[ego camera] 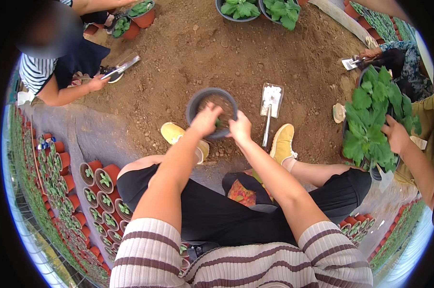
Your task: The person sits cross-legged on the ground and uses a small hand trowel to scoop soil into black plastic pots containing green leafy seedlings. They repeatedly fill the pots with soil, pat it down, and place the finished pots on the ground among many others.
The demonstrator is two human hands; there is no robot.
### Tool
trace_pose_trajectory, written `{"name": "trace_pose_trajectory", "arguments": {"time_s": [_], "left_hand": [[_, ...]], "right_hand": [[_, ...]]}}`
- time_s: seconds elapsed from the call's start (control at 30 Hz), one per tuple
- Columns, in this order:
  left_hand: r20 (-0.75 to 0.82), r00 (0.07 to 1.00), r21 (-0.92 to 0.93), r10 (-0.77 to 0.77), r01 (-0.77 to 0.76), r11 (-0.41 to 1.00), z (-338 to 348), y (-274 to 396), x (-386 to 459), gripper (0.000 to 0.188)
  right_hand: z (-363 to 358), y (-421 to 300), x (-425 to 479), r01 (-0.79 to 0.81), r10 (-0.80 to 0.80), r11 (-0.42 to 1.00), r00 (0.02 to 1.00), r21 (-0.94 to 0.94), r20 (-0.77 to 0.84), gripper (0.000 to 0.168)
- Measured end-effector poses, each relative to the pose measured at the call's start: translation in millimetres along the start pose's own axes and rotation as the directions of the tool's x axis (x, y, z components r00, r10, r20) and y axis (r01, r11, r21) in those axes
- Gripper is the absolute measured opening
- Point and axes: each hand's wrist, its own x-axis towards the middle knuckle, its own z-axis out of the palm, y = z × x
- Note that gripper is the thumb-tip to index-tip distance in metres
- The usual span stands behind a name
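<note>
A dark grey plastic pot (193, 108) stands on the soil between my yellow shoes, with soil inside. My left hand (207, 118) reaches into it, slightly blurred, fingers over the soil; a bit of green leaf shows beside it, and whether it grips anything is unclear. At the pot's right rim, my right hand (240, 126) holds on, thumb and fingers on the edge. A metal hand shovel with a flat blade (272, 99) lies on the soil right of the pot, its handle towards me.
Co-workers sit at left and right, one hand (98, 83) holding a metal tool, another hand (397, 135) at a large leafy potted plant (370, 122). Grey pots with plants (240, 9) stand at the far edge of the soil. Rows of red-brown pots with seedlings (105, 179) fill the lower left.
</note>
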Motion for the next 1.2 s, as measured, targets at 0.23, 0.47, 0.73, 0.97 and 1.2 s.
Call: {"name": "trace_pose_trajectory", "arguments": {"time_s": [0.23, 0.47, 0.73, 0.97, 1.2], "left_hand": [[0.016, 0.944, -0.658, -0.33, 0.259, 0.708, -25.8, 4.5, 38.1, 0.064], [0.236, 0.827, -0.489, -0.51, 0.554, 0.673, -76.4, 32.5, 47.3, 0.048], [0.138, 0.839, -0.589, -0.526, 0.496, 0.638, -55.0, -8.8, 37.9, 0.042], [0.314, 0.761, -0.654, -0.568, 0.607, 0.452, -57.1, -0.2, 27.8, 0.028], [0.374, 0.754, -0.718, -0.54, 0.604, 0.346, -52.9, -3.1, 6.7, 0.036]], "right_hand": [[-28.3, -21.0, 36.2, 0.148, -0.17, 0.957, 0.983, -0.248, -0.072, 0.035], [-15.3, -40.6, 18.0, 0.215, -0.11, 0.81, 0.969, -0.545, 0.22, 0.045], [23.3, -59.0, 63.6, -0.004, 0.173, 0.752, 0.966, -0.66, 0.191, 0.056], [-0.5, -27.5, 60.0, 0.036, 0.037, 0.941, 0.977, -0.338, 0.208, 0.041], [26.9, -55.2, 35.8, -0.432, 0.417, 0.902, 0.868, -0.006, 0.268, 0.03]]}}
